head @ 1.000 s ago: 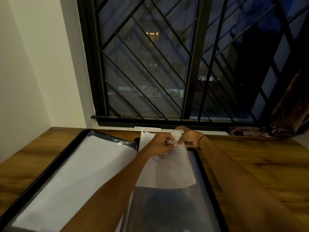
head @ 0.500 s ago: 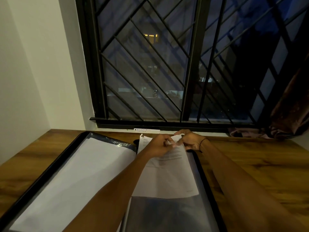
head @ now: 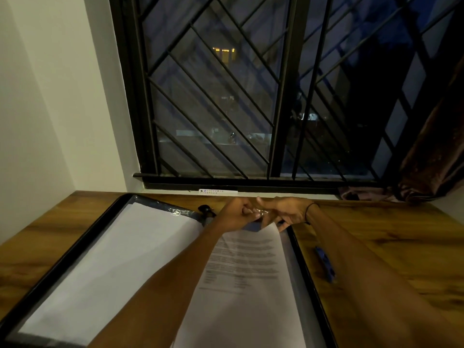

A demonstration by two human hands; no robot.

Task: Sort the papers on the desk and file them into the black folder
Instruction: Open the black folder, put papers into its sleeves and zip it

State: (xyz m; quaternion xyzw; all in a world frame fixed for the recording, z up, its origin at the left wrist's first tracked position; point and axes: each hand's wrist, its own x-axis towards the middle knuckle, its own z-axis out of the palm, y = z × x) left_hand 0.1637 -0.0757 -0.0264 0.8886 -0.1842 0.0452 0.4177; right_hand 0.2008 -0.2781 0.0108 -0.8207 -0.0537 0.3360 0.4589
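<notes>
The black folder [head: 75, 249] lies open on the wooden desk. Its left sleeve holds a blank white sheet [head: 113, 267]. A printed paper [head: 246, 277] lies on the right half, inside the clear plastic sleeve [head: 292, 267]. Both hands meet at the sleeve's top edge. My left hand [head: 237, 214] has curled fingers that pinch the shiny sleeve edge. My right hand [head: 283, 212] spreads its fingers onto the paper's top edge, thumb stretched towards the left hand. My left forearm hides part of the paper.
A blue pen [head: 325, 263] lies on the desk [head: 391, 247] just right of the folder. A small black object [head: 206, 209] sits at the folder's spine. Behind the desk are a barred window [head: 251, 109], a white strip [head: 218, 191] on the sill and a brown curtain [head: 431, 156].
The printed paper has slid down towards me into the right sleeve; its top no longer sticks out beyond my hands. My right hand's fingers have spread out.
</notes>
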